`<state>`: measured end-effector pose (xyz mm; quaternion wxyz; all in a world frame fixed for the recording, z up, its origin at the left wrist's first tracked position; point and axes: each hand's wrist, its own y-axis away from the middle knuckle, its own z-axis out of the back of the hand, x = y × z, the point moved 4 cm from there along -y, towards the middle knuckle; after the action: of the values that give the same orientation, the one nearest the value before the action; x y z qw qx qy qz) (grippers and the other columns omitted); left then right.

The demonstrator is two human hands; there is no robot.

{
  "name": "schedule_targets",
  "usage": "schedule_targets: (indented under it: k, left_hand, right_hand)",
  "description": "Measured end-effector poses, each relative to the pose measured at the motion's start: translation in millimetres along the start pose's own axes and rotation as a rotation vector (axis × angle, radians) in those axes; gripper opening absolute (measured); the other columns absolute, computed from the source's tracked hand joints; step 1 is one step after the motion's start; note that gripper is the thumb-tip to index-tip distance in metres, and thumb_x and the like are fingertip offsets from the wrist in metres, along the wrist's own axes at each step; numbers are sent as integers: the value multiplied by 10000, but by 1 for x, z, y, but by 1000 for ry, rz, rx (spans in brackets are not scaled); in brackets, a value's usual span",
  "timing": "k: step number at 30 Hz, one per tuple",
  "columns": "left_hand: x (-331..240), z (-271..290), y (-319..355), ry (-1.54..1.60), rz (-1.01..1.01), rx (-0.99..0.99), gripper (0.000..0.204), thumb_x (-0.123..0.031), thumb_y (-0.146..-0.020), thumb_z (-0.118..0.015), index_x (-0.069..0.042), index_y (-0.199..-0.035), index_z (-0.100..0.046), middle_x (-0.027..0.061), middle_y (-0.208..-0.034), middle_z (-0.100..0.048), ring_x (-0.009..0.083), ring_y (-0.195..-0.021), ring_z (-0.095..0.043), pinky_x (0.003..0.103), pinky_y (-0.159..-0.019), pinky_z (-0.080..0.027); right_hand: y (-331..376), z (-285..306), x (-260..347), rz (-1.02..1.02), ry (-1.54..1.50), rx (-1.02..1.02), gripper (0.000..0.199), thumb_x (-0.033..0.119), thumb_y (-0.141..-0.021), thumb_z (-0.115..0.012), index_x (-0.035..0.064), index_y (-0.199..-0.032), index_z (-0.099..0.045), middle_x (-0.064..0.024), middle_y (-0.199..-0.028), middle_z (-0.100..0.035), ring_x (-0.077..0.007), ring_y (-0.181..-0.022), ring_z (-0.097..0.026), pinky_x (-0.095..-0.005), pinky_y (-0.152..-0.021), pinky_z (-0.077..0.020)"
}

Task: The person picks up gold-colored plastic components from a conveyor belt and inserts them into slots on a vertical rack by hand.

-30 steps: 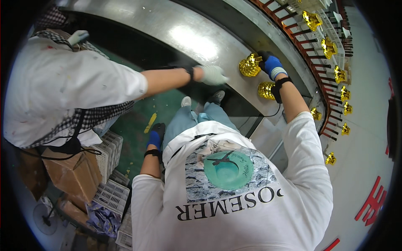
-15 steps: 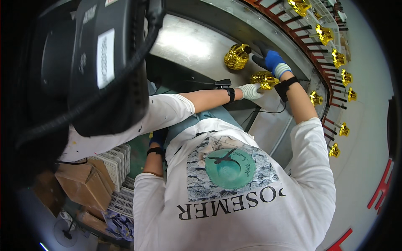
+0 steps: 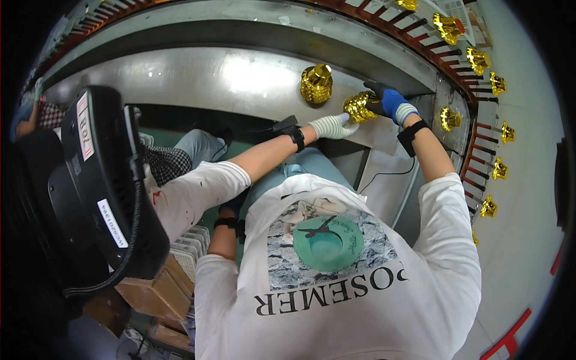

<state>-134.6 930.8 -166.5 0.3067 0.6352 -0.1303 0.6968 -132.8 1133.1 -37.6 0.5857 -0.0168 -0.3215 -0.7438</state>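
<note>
My right hand (image 3: pixel 393 103), in a blue glove with dark fingers, has closed round the narrow end of a shiny gold, ridged bottle-shaped piece (image 3: pixel 358 108) lying on its side. A co-worker's hand (image 3: pixel 333 127) in a striped white glove reaches in from the left and touches the lower side of that piece. Just left of it a second gold bottle-shaped piece (image 3: pixel 316 85) stands on the metal ledge (image 3: pixel 198 75). My left hand (image 3: pixel 235 204), in a dark blue glove, hangs low behind the co-worker's arm; its fingers are hidden.
Along the right runs a curved row of dark red-brown pegs (image 3: pixel 474 153) carrying several gold pieces (image 3: pixel 450 27). The co-worker's black headgear (image 3: pixel 111 180) fills the left. Cardboard boxes (image 3: pixel 159 291) and white crates (image 3: pixel 191 247) stand lower left. A cable (image 3: pixel 390 174) hangs from my right wristband.
My right hand has gone from spread fingers to a grip on the lying gold piece. The co-worker's hand and head have shifted left in view, with more of the ledge showing.
</note>
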Motion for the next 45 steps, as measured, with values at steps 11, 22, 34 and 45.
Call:
schedule_targets:
  k: [11,22,34,45]
  left_hand:
    - [161,32,95,2488,862,292,439,-446,-1067,-595,-24,-1109,-703,177,-819,-702,348,-858,-731,442,-810,-565]
    - [562,48,266,1330,1706,-94,443,-203,-986,-712,16,-1364,-640,238,-1164,-722,358,-966,-726,441,-872,-572]
    - [624,-215,89,1033,1364,343,671,-589,-1012,-616,-84,-1455,-628,251,-1287,-722,419,-1204,-693,492,-1000,-558]
    - [673,-200,-185,1692,974,269,829,-563,-939,-724,-47,-1544,-491,291,-1336,-678,470,-1178,-682,500,-967,-564]
  right_hand:
    - [100,222,130,487,66,-428,561,245,-921,-792,44,-1418,-626,-260,-1374,-659,-463,-1254,-635,-501,-1066,-522]
    - [66,437,203,348,188,-823,737,415,-891,-761,60,-1501,-551,-328,-1486,-561,-524,-1322,-563,-544,-1134,-455]
    - [227,424,48,660,207,-789,386,125,-840,-776,102,-1221,-722,-164,-1167,-712,-395,-1065,-686,-492,-886,-563]
    - [433,381,-190,112,-115,-638,439,187,-915,-756,17,-1312,-678,-250,-1166,-717,-445,-1021,-689,-506,-886,-548]
